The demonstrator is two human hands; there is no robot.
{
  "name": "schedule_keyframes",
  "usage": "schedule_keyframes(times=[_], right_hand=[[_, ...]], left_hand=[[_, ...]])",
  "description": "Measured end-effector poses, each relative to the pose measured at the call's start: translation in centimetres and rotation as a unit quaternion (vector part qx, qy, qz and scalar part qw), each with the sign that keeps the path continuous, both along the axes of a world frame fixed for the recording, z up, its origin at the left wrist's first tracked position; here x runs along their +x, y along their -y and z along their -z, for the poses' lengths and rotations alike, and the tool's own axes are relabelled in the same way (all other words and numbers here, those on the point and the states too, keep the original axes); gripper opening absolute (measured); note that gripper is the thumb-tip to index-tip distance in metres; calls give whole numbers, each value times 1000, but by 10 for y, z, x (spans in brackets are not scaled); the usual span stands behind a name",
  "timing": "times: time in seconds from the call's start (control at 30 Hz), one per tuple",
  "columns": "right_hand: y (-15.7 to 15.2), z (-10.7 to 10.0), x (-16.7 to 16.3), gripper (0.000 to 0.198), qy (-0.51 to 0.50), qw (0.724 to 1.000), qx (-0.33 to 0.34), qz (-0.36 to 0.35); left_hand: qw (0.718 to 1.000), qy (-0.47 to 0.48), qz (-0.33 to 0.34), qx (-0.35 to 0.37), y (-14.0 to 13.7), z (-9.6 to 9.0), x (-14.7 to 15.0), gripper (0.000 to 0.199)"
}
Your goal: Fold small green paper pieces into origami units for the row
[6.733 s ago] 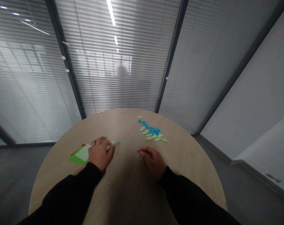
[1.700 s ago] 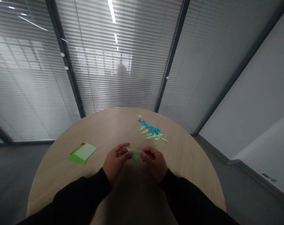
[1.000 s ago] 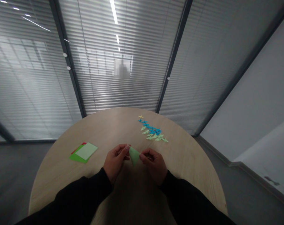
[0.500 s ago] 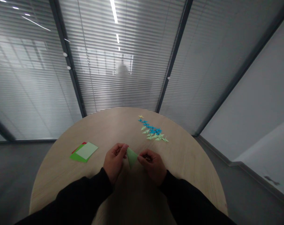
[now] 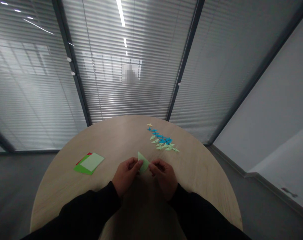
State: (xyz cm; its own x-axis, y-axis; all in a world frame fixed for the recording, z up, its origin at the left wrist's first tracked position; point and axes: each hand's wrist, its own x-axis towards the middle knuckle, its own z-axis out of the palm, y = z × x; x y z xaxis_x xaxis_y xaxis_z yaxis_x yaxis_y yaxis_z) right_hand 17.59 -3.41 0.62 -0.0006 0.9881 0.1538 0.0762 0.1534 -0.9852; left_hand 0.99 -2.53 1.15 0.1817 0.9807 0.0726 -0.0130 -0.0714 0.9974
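Observation:
A small piece of pale green origami paper (image 5: 143, 162), folded to a triangle, is held up between my hands over the near middle of the table. My left hand (image 5: 127, 172) pinches its left side between thumb and fingers. At its right corner, the thumb and fingertips of my right hand (image 5: 163, 175) are closed on the paper. Beyond my right hand lie several small folded paper cranes: pale green ones (image 5: 169, 146), blue ones (image 5: 163, 138) and a single yellow one (image 5: 149, 125).
Flat square sheets lie on the round wooden table (image 5: 111, 133) to the left: a pale green sheet (image 5: 92, 162) over a bright green sheet (image 5: 82, 169), with a red sheet (image 5: 89, 154) peeking out. Glass panels with blinds (image 5: 131, 96) stand behind the table.
The green triangle has turned, with one point now up instead of down. My left thumb has shifted lower along its side. My right hand has barely moved.

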Motion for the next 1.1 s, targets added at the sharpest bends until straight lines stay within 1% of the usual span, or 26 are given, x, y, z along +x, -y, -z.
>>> schedule_keyframes(times=[0.07, 0.2, 0.37, 0.47, 0.6, 0.8, 0.9, 1.1], right_hand=[[0, -1, 1, 25, -8, 1000, -4, 10], [-1, 1, 1, 26, -21, 1000, -9, 16], [-3, 5, 0, 27, -46, 998, -3, 37], [-3, 4, 0, 27, -47, 998, -3, 39], [-3, 3, 1, 28, -38, 997, 2, 62], [-3, 4, 1, 27, -33, 997, 6, 70], [-3, 4, 1, 27, -33, 995, 10, 92], [-3, 4, 2, 26, -42, 995, 7, 94]], left_hand=[[1000, -8, 26, -3, 0, 0, 0, 36], [999, -30, 31, 1, 1, -2, 0, 37], [994, -56, 89, -19, 1, -3, -1, 41], [994, -47, 90, -30, 0, -1, -2, 42], [993, -35, 101, -44, -2, 2, -2, 40], [993, -66, 94, -26, -3, 0, -3, 37], [991, -86, 103, -19, -2, 1, -3, 37], [987, -111, 112, -34, -2, 1, -4, 35]])
